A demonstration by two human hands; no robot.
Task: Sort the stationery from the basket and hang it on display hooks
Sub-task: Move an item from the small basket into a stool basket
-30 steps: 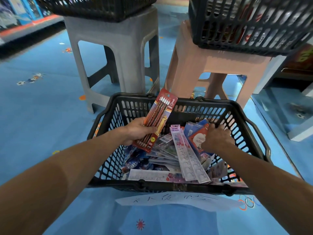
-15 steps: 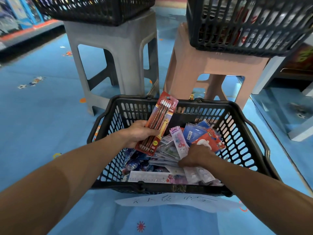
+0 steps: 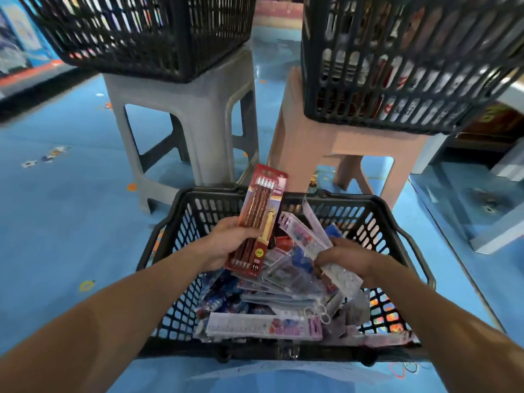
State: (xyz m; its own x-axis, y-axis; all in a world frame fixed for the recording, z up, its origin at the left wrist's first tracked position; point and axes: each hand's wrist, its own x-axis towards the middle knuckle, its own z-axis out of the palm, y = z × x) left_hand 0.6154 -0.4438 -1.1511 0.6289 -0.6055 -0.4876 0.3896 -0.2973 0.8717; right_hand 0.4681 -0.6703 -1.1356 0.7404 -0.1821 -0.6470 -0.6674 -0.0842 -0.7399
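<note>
Red pencil pack (image 3: 256, 219) in left hand (image 3: 226, 242) seemingly overtops basket (image 3: 354, 198) rim.

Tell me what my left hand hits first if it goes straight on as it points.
Your left hand would likely meet the ruler pack in your right hand, then the basket's far wall; depth is unclear.

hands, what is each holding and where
Left hand grips the pencil pack by its lower half; right hand holds the ruler pack near its lower end.
</note>
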